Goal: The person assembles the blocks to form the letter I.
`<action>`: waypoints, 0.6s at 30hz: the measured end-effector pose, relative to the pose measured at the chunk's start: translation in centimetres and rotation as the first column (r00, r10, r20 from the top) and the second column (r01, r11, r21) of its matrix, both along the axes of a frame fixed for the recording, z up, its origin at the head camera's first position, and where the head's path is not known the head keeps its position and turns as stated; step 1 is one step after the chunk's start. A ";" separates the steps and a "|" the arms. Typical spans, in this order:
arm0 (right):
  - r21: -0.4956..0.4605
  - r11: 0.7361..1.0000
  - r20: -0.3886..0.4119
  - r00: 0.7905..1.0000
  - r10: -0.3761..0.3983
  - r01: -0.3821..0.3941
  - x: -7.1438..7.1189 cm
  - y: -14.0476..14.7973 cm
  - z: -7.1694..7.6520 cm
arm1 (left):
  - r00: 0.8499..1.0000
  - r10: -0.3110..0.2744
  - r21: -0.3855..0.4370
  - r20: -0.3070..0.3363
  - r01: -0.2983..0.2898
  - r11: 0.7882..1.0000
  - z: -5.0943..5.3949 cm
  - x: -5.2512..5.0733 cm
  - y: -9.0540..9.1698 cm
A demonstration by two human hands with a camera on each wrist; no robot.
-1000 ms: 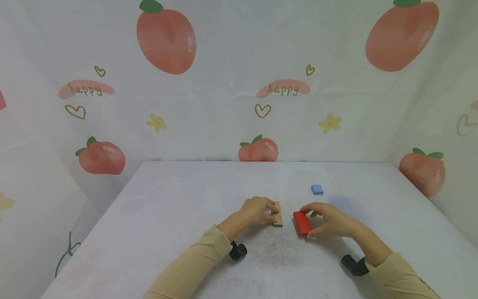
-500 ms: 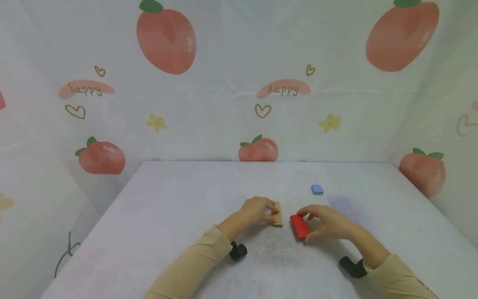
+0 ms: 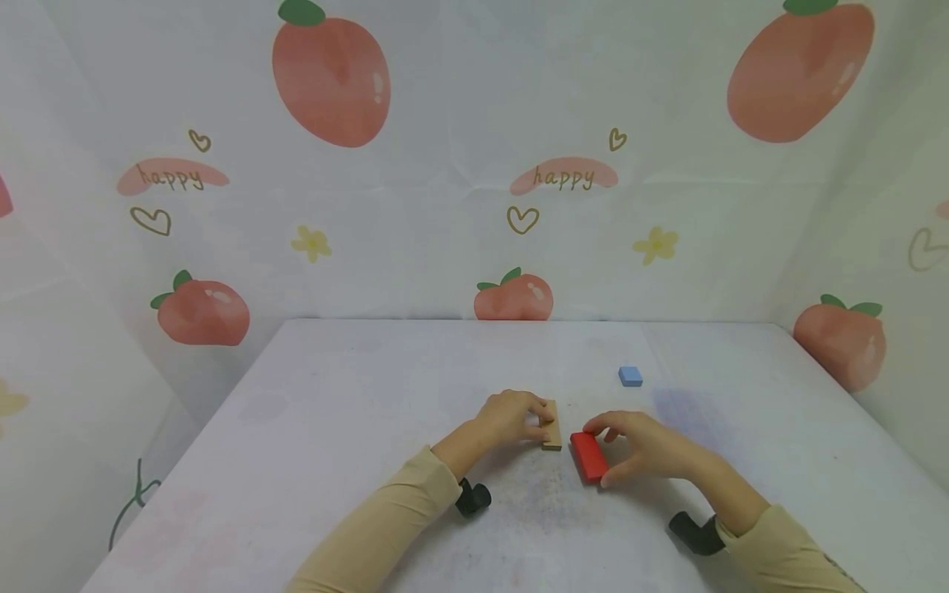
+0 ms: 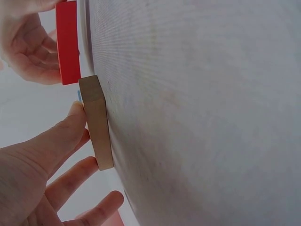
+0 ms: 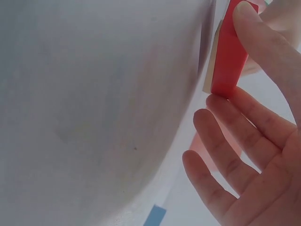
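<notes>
In the head view my left hand [image 3: 507, 418] pinches a plain wooden block [image 3: 553, 433] that lies on the table. The left wrist view has the thumb at one end of this wooden block [image 4: 99, 132] and fingertips at the other. My right hand [image 3: 651, 445] holds a red rectangular block [image 3: 590, 458] just right of the wooden one, tilted against it, with a narrow gap between them. In the right wrist view the thumb is on one end of the red block [image 5: 228, 61] and fingertips touch the opposite end. The red block looks slightly raised above the table.
A small blue block [image 3: 630, 376] lies on the white table [image 3: 371, 371], beyond the right hand. Dark curved pieces [image 3: 474, 499] stick out at both wrists. A patterned cloth [image 3: 437, 206] hangs behind the table's far edge.
My right hand has moved the red block left and toward the person, bringing it nearer the wooden block. The left hand and wooden block have stayed in place.
</notes>
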State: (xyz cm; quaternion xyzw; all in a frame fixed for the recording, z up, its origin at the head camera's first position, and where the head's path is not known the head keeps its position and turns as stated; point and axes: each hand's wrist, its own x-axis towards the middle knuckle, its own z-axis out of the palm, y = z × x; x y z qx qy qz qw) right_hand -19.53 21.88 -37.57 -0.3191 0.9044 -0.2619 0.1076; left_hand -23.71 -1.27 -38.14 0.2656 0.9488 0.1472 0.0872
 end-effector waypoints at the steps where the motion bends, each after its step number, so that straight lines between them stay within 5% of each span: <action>1: 0.002 1.000 -0.001 1.000 0.003 -0.003 0.0 0.0 0.0 | 1.000 0.000 0.000 0.000 0.000 1.000 0.0 0.0 0.0; 18: -0.005 0.999 -0.025 0.999 0.048 -0.048 0.2 -0.5 -0.3 | 1.000 -0.005 -0.002 -0.007 0.005 1.000 -0.1 0.0 0.0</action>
